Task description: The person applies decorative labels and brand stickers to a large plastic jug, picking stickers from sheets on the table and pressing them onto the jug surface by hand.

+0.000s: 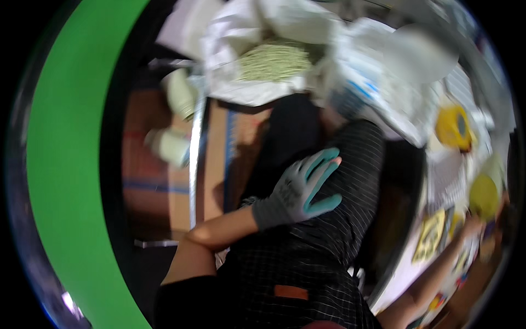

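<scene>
My left hand, in a grey glove with teal-coated fingers, lies over the dark striped apron on my lap. Its fingers are stretched and spread, with nothing in them; one fingertip shows bare. My right hand reaches far to the right over a cluttered work surface. It is close to a rounded yellow-green thing with a pale top. Blur and the picture's rim hide its fingers, so I cannot tell whether it grips that thing. A yellow roll-like object lies farther back.
A white sack ahead holds many pale green, stick-like pieces. Beside it is a crumpled white bag. Cartons and two pale rounded containers lie at left, near a metal bar and a green band.
</scene>
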The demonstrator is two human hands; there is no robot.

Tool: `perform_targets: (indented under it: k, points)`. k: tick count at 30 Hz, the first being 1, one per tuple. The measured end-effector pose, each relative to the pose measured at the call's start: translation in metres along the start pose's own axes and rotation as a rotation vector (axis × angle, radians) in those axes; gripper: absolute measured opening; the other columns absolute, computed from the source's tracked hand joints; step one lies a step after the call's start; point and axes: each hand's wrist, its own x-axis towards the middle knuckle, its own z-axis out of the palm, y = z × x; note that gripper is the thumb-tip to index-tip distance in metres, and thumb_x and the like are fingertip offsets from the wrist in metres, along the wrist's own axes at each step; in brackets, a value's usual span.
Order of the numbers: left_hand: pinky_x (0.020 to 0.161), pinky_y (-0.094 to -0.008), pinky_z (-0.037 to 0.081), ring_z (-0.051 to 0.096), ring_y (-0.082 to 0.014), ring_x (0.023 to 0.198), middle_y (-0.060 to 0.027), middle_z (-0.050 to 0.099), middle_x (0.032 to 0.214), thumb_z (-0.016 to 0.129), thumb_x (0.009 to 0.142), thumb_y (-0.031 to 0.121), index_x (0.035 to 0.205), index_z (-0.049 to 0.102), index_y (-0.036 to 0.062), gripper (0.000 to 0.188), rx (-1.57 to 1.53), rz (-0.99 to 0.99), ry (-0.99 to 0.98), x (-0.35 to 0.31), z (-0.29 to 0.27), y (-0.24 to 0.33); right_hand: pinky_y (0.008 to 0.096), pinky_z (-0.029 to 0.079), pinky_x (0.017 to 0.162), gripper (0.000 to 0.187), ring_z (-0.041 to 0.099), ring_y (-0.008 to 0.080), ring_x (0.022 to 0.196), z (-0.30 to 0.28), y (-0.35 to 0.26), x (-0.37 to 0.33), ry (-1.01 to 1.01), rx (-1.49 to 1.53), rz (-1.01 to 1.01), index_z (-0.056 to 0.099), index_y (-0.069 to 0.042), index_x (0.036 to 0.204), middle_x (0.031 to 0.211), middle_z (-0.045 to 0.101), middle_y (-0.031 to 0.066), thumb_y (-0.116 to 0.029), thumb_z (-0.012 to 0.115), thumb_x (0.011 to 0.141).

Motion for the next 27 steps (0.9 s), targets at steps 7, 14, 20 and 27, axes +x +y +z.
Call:
perform_targets:
  k: [7,14,20,27]
  points:
    - [0.106,-0.0480,0.049,0.056,-0.0420,0.128,-0.0265,0.057,0.133,0.083,0.085,0.031,0.147,0.044,-0.0065,0.082,0.590,-0.638,0.622,-0.126,-0.070,-0.173,0.0364,0.061,0.079,0.070,0.074,0.0293,0.103,0.120,-0.065,-0.013,-0.370,0.060,-0.105,0.027,0.007,0.160,0.130,0.070,0.0207,-0.017,0.060,0.103]
    - [0.110,-0.0463,0.047,0.054,-0.0397,0.131,-0.0295,0.051,0.144,0.088,0.070,0.057,0.151,0.039,-0.0057,0.114,0.390,-1.720,1.342,-0.240,-0.182,-0.281,0.0319,0.052,0.094,0.073,0.064,0.0175,0.104,0.192,-0.143,-0.324,-0.691,0.250,-0.252,0.024,-0.005,0.164,0.145,0.053,0.0177,0.001,0.062,0.102]
    - [0.099,-0.0449,0.057,0.063,-0.0328,0.118,-0.0226,0.058,0.143,0.083,0.085,0.040,0.152,0.046,-0.0028,0.088,-0.571,-1.499,1.281,-0.307,-0.189,-0.293,0.0359,0.059,0.084,0.077,0.068,0.0185,0.091,0.208,-0.237,-0.349,-0.833,0.099,-0.430,0.038,-0.008,0.157,0.133,0.061,0.0143,0.003,0.071,0.088]
    - [0.091,-0.0426,0.060,0.069,-0.0295,0.106,-0.0212,0.070,0.127,0.087,0.087,0.030,0.140,0.059,-0.0078,0.071,0.023,-0.902,0.907,-0.257,-0.199,-0.252,0.0359,0.055,0.098,0.075,0.068,0.0221,0.112,0.253,-0.311,-0.417,-1.234,0.613,-0.467,0.039,-0.002,0.151,0.122,0.068,0.0110,-0.005,0.080,0.088]
